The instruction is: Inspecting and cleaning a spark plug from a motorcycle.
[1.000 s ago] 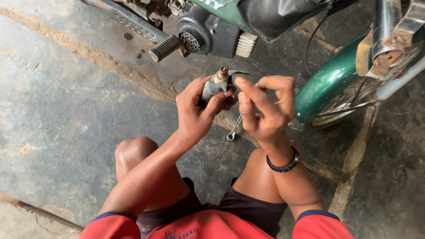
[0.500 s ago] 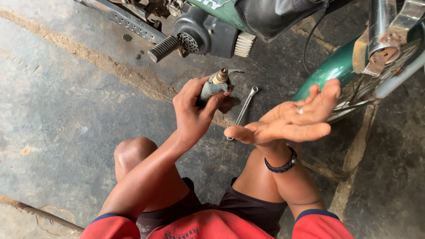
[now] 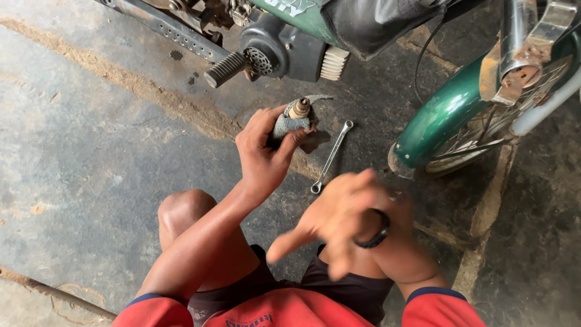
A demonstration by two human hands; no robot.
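The left hand [image 3: 261, 154] grips a small cloth-wrapped metal part with a brass tip [image 3: 295, 118]; the blurred right hand [image 3: 342, 221] hangs spread and empty above a silver spanner [image 3: 331, 156] lying on the concrete floor [image 3: 91, 151]

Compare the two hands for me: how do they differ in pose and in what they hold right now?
The left hand is raised and closed around a small rag-wrapped metal part; the right hand holds nothing visible, its fingers spread. The left hand is sharp in the picture; the right hand is motion-blurred. The right hand is lower, nearer the body, with a dark wristband; the left wrist is bare. Both are above the concrete floor, near a wrench.
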